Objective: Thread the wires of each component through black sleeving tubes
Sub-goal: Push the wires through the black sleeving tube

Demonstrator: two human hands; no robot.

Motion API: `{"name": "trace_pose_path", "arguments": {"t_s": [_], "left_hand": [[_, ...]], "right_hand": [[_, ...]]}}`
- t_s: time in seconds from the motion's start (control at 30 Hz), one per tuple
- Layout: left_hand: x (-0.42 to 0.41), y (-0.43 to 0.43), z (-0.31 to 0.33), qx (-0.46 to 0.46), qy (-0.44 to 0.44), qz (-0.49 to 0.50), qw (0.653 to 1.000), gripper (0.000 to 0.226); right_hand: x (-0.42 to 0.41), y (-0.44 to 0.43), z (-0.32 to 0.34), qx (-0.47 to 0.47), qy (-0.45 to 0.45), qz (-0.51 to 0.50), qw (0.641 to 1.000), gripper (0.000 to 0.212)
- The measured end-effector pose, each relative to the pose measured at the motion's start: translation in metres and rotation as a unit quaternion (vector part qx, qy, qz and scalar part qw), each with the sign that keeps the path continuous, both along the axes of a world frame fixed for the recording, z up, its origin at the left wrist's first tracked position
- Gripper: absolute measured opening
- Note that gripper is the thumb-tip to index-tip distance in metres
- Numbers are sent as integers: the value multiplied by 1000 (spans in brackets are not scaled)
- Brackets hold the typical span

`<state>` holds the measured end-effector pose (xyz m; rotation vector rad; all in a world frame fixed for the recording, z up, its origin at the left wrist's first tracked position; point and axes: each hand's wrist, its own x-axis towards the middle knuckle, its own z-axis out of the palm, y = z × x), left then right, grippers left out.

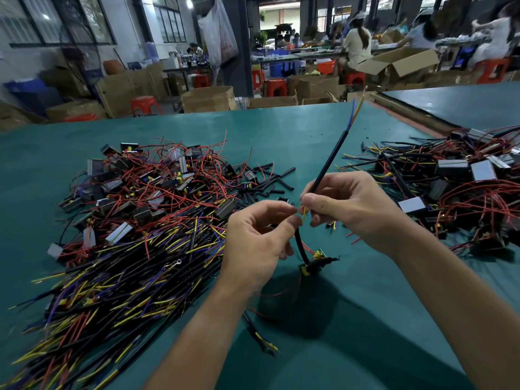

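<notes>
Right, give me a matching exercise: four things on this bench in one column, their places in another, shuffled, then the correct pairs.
Things:
1. long black sleeving tube
2. short black tube pieces
3. left hand
4. small dangling component

Places:
A. loose on the green table, right of the left-hand pile
B. below both hands, on a black-sleeved lead
C. rising from the right hand, coloured wires out of its top
D. pinching near a yellow wire, facing the right hand

Pairs: 1-C, 2-A, 3-D, 4-B
</notes>
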<state>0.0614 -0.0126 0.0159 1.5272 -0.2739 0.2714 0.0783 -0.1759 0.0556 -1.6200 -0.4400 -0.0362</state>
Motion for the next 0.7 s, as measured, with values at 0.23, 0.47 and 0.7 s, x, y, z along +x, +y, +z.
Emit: {"name": "trace_pose_path", "arguments": {"t_s": [0.23, 0.47, 0.7], "left_hand": [[-3, -1, 2, -12, -17, 9, 1000, 8], [-4, -1, 4, -8, -27, 14, 1000, 5], [-6, -1, 2, 16, -66, 32, 997, 9]], "right_hand": [[-3, 2, 3, -1, -27, -15, 1000, 6], [-4, 3, 4, -15, -28, -16, 999, 6], [-4, 3, 4, -26, -25, -20, 999, 4]]}}
